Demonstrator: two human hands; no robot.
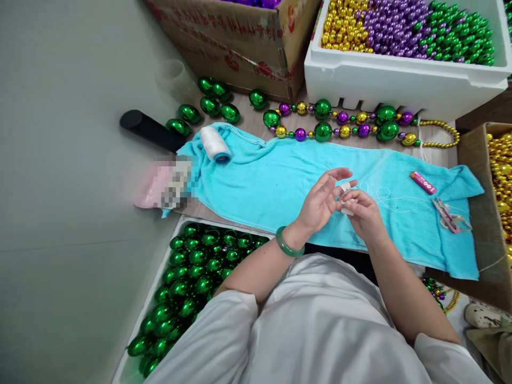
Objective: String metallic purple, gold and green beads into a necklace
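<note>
- Surface: wood-grain surface (250, 120), mostly covered by a blue towel (272, 176) laid lengthwise across it.
- Room boundary: plain grey wall (72, 160) along the left side.
- Rear boundary: brown carton (240, 42) and white foam box (372, 80) filled with gold, purple and green beads.
- Right boundary: open carton (474, 213) of gold beads, its wall just beside the towel end.
- Near left: white tray (170, 240) of large green beads, next to the towel's near edge.
- Open room: flat towel extends between thread spool (212, 141) and left hand (318, 205); the towel's near edge runs close to the torso.
- Work position: thread (408, 199) lies in loops on the towel, right of the hands.
- Fingers: left partly spread; right hand (366, 216) has fingers narrowed against the left. Cannot tell whether either grips thread.
- Right towel end: scissors (452, 218).
</note>
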